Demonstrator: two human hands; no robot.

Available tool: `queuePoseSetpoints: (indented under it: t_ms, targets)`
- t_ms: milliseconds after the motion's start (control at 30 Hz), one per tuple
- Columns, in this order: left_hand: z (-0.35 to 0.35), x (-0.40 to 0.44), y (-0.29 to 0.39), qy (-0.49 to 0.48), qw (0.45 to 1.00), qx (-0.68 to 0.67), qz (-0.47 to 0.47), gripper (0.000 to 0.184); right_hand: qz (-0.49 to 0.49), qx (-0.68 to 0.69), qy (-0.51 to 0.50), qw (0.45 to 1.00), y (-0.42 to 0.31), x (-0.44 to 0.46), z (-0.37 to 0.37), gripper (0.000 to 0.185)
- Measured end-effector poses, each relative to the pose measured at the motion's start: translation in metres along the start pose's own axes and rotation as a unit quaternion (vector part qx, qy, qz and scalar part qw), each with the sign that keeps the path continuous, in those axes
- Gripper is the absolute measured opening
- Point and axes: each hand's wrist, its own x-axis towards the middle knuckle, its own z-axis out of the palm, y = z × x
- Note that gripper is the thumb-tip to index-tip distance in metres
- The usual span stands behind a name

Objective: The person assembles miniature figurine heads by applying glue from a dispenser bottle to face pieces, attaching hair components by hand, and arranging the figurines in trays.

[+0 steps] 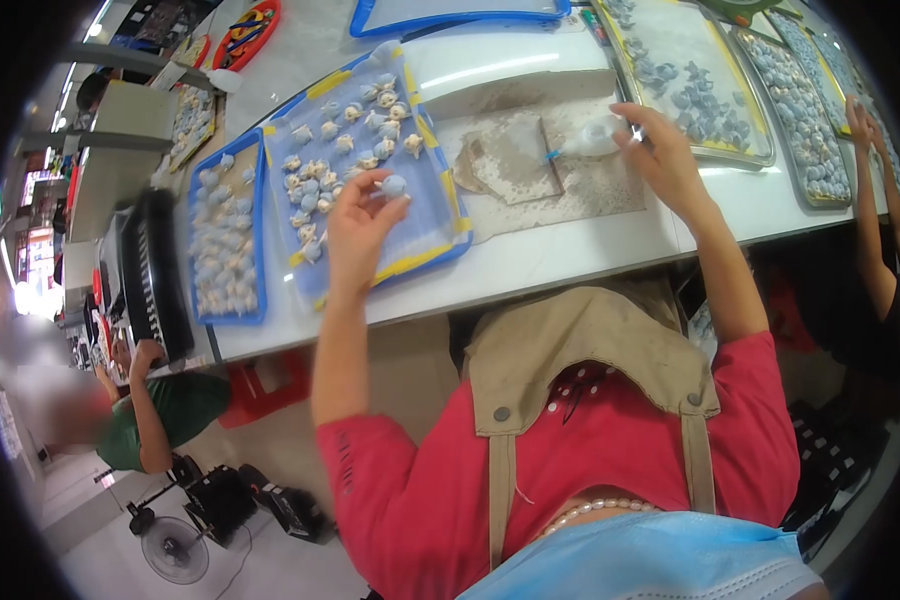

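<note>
My left hand (362, 222) is over the near part of a blue tray (450, 215) with yellow tape on its rim, its thumb and fingers closed on a small grey-blue figurine (394, 186). Many small blue-and-cream figurines lie in that tray. To the right, my right hand (650, 145) is above a stained board (600, 185) and pinches a small translucent bottle (598, 137) with a thin tip that points left, toward the board's middle.
A narrower blue tray (261, 290) full of figurines stands at the left. Trays of grey-blue parts (705, 105) stand at the right. One co-worker's hands (860, 125) are at the far right; another person in green (160, 415) sits at the left, near a fan (174, 548).
</note>
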Motion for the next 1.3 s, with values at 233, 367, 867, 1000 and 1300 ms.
queuePoseSetpoints:
  t_ms: [233,367,867,1000,1300]
  targets:
    - [0.092,-0.031,0.001,-0.099,0.912,-0.378,-0.126,0.039,-0.072,-0.081,-0.053,0.993,0.014,0.002,0.007,0.032]
    - [0.135,-0.041,-0.010,-0.112,0.884,-0.425,-0.159,0.033,-0.083,-0.077,-0.083,0.990,0.005,-0.007,0.007,0.034]
    - [0.156,-0.052,-0.010,-0.059,0.926,-0.316,-0.198,0.039,0.133,0.360,-0.046,0.922,-0.006,-0.077,-0.018,0.035]
    - [0.161,-0.056,-0.012,-0.053,0.956,-0.246,-0.153,0.040,0.133,0.414,-0.030,0.900,-0.013,-0.087,-0.025,0.036]
    - [0.159,-0.061,-0.003,-0.040,0.967,-0.212,-0.134,0.039,-0.088,0.162,0.030,0.982,-0.027,-0.086,-0.030,0.036]
